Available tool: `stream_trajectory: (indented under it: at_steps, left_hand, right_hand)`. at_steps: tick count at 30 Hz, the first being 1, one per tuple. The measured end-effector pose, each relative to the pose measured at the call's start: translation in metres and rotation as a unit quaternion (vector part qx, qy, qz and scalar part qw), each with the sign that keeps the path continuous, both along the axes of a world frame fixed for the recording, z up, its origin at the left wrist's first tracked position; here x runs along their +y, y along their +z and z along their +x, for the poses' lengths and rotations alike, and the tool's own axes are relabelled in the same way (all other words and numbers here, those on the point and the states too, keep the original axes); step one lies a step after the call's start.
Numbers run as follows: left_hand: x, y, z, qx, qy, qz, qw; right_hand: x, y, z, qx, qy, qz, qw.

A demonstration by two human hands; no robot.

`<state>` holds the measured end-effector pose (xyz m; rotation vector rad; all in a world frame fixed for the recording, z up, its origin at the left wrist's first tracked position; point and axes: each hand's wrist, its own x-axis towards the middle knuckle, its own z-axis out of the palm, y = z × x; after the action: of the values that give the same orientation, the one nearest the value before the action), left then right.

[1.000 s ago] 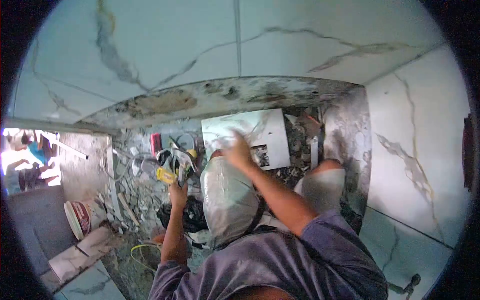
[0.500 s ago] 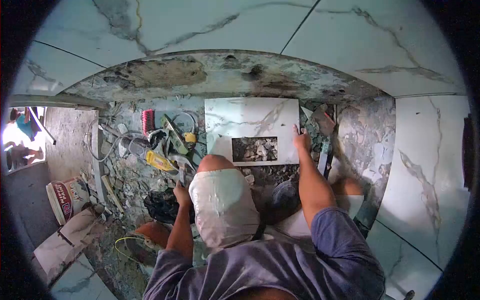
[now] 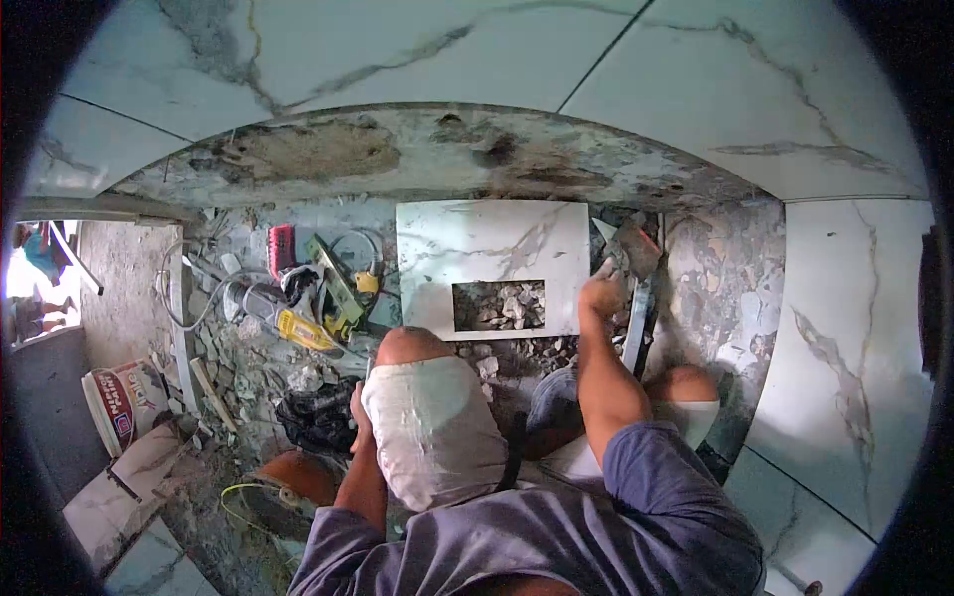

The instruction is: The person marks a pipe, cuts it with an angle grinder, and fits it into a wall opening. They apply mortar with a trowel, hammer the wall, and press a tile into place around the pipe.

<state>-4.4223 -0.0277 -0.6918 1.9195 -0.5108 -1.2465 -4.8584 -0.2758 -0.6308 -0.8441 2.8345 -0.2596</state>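
My right hand (image 3: 601, 290) is closed at the right edge of a white marbled tile (image 3: 427, 256), its fingers at a trowel (image 3: 636, 250) with a dusty blade. The tile lies on rubble and has a rectangular cutout showing broken stones (image 3: 507, 306). My left hand (image 3: 362, 421) is closed beside my left knee, around a tool handle whose far end the knee hides. Close to that hand lies a crumpled black plastic bag (image 3: 313, 415).
To the left lie a yellow-and-grey power tool (image 3: 303, 328) with a cord, a green level-like bar (image 3: 336, 283) and a pink brush (image 3: 282, 250). A paint bucket (image 3: 126, 402) stands farther left. A metal bar (image 3: 638, 323) lies at right. Tiled ledges surround the pit.
My right hand has left the tile's edge and closed at the trowel, which has shifted slightly. My left hand has drawn back beside the knee, so its tool's head is hidden.
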Motion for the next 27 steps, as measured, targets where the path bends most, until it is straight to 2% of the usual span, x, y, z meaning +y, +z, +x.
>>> stream_trajectory:
  at_steps: [1,2,4,7,8,9,11,14,16,18,19,20,21,22,23,24,25,26,27]
  left_hand:
    - [-0.001,0.001,-0.001,-0.005,-0.008,0.0,1.0]
    - [-0.002,0.003,-0.003,-0.01,-0.016,0.0,1.0]
    - [-0.006,0.007,-0.004,-0.026,-0.036,-0.003,0.999]
    - [-0.012,0.019,-0.002,-0.068,-0.068,-0.014,0.995]
    - [-0.014,0.025,-0.001,-0.091,-0.082,-0.02,0.992]
    - [-0.016,0.03,0.0,-0.115,-0.101,-0.026,0.988]
    - [-0.028,0.045,-0.003,-0.165,-0.157,-0.055,0.972]
    - [-0.071,0.063,-0.016,-0.23,-0.27,-0.145,0.924]
    - [-0.112,0.051,-0.028,-0.282,-0.315,-0.182,0.888]
    - [-0.156,0.002,-0.037,-0.362,-0.327,-0.174,0.855]
    - [-0.178,0.008,-0.05,-0.363,-0.324,-0.178,0.855]
    - [-0.199,0.023,-0.069,-0.318,-0.3,-0.089,0.895]
    - [-0.209,0.03,-0.082,-0.266,-0.274,0.003,0.924]
    - [-0.211,0.028,-0.088,-0.263,-0.274,-0.003,0.925]
    - [-0.213,0.024,-0.094,-0.324,-0.274,0.035,0.905]
    - [-0.215,0.021,-0.1,-0.385,-0.276,0.069,0.878]
    - [-0.215,0.015,-0.097,-0.367,-0.282,0.063,0.884]
    - [-0.215,-0.034,-0.086,-0.39,-0.355,0.118,0.841]
    - [-0.217,-0.003,-0.088,-0.255,-0.32,0.097,0.907]
  right_hand:
    - [0.002,0.008,-0.002,-0.021,-0.009,0.011,1.0]
    - [0.006,-0.011,-0.015,-0.016,-0.038,0.014,0.999]
    - [0.023,-0.046,-0.036,0.098,0.029,-0.179,0.979]
    - [0.019,-0.001,-0.011,0.024,-0.071,-0.105,0.992]
    - [0.02,0.0,-0.011,-0.046,-0.025,-0.166,0.985]
    - [0.02,-0.002,-0.008,-0.05,-0.022,-0.166,0.985]
    - [0.017,-0.009,-0.004,-0.057,0.031,-0.023,0.998]
    - [0.013,-0.029,-0.009,-0.065,0.079,0.02,0.995]
    - [0.013,-0.038,-0.008,-0.063,0.085,-0.004,0.994]
    - [0.009,-0.037,-0.004,-0.06,0.09,-0.03,0.994]
    - [0.006,-0.03,-0.003,-0.091,0.089,0.002,0.992]
    - [0.002,-0.023,-0.004,-0.119,0.09,0.033,0.988]
    - [0.004,-0.033,-0.006,-0.083,0.096,0.021,0.992]
    - [0.008,-0.034,-0.004,-0.078,0.095,0.017,0.992]
    - [0.014,-0.033,0.001,-0.062,0.157,-0.002,0.986]
    - [0.023,-0.074,-0.011,-0.025,0.174,0.008,0.984]
    - [0.031,-0.116,-0.024,0.013,0.189,0.017,0.982]
    - [0.03,-0.109,-0.021,0.045,0.185,0.005,0.982]
    - [0.035,-0.096,-0.016,0.067,0.172,-0.012,0.983]
